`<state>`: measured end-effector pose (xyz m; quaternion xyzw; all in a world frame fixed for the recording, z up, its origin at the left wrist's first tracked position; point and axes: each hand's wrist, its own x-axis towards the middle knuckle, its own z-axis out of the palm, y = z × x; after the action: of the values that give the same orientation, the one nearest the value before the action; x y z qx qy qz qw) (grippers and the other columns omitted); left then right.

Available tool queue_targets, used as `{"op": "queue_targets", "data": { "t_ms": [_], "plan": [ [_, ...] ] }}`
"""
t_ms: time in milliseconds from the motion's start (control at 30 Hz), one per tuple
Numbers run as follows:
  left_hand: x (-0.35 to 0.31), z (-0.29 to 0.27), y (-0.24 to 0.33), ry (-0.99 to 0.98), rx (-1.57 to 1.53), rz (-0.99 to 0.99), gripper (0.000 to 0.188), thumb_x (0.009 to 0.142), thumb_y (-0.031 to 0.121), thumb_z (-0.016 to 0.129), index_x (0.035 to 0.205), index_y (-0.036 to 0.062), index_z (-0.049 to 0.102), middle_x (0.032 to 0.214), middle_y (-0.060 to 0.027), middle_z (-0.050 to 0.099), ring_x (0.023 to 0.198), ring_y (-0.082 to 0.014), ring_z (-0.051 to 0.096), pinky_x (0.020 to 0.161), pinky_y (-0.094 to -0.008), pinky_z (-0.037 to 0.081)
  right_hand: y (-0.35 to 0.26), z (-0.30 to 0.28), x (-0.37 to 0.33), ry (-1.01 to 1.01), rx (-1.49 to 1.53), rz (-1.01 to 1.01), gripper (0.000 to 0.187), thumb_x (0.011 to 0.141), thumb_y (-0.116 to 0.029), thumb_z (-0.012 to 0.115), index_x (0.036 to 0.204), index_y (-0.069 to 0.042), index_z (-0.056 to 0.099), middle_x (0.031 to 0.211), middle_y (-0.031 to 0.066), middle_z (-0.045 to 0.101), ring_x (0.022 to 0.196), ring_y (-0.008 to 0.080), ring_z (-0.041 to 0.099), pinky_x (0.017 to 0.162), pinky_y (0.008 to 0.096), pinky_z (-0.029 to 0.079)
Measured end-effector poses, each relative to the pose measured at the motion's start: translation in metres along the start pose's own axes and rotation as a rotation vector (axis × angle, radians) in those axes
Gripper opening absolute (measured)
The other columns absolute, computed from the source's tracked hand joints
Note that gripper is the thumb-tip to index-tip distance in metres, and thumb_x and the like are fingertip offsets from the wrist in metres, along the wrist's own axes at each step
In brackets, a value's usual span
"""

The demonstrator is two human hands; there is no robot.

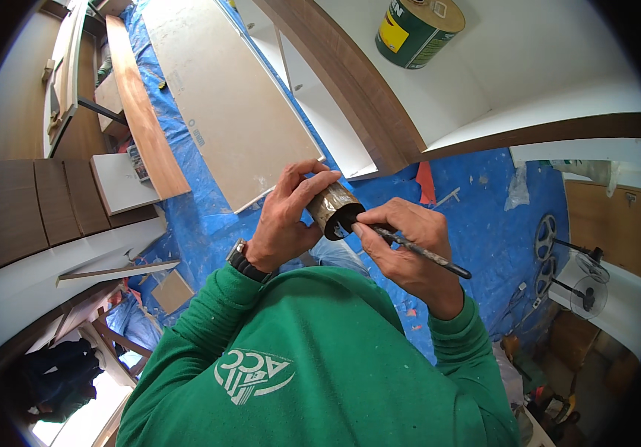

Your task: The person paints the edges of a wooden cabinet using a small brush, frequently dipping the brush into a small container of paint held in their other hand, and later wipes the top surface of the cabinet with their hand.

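Tin can (333, 208) is up in front of my chest, tipped so its dark open mouth faces my right side, with my left hand (284, 220) wrapped around the body, fingers clenched on it. My right hand (410, 249) has a thin stick (417, 252) pinched in its fingers, one end poked into the can's mouth and the other end sticking out past my palm toward the right.

Loads of stuff around. Below my hands it's all blue plastic sheet (484, 223) on the floor, spotted with bits of scrap. A big pale board (223, 97) lies flat on it ahead of me, next to a long brown plank (141, 112). To the right there's a white cabinet panel with a wood-look edge (365, 97), and a big green and yellow paint tin (417, 30) sits on top of it. A couple of small fans (570, 272) are lying over by the right edge.

Can't see inside the can, it's just black in there, so the tip of the stick is hidden. My green sweatshirt (313, 357) blocks everything under my arms.

The can looks dull, smeared metal, grubby on the outside. The stick is dark and crusty.
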<state>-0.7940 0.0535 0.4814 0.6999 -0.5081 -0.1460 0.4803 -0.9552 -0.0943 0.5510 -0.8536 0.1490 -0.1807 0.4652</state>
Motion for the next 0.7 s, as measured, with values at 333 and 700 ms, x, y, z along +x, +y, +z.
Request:
{"op": "queue_targets", "data": {
  "t_ms": [333, 700],
  "plan": [
    [-0.023, -0.024, -0.034, 0.046, 0.055, 0.019, 0.072, 0.063, -0.014, 0.08, 0.13, 0.0108, 0.068, 0.126, -0.0118, 0.06, 0.104, -0.0287, 0.07, 0.081, -0.0385, 0.06, -0.017, 0.031, 0.027, -0.19, -0.079, -0.031, 0.015, 0.081, -0.005, 0.078, 0.094, -0.003, 0.071, 0.086, 0.0134, 0.07, 0.074, 0.0319, 0.07, 0.065, 0.0406, 0.056],
    [-0.037, -0.027, -0.07, 0.134, -0.027, -0.019, 0.073, 0.063, -0.012, 0.083, 0.131, 0.0119, 0.068, 0.129, -0.0125, 0.061, 0.106, -0.0286, 0.071, 0.081, -0.0361, 0.063, -0.015, 0.06, 0.056, -0.295, -0.017, 0.252, 0.016, 0.09, -0.011, 0.077, 0.085, 0.002, 0.069, 0.079, 0.0144, 0.071, 0.065, 0.0269, 0.07, 0.059, 0.037, 0.054]
  ]
}}
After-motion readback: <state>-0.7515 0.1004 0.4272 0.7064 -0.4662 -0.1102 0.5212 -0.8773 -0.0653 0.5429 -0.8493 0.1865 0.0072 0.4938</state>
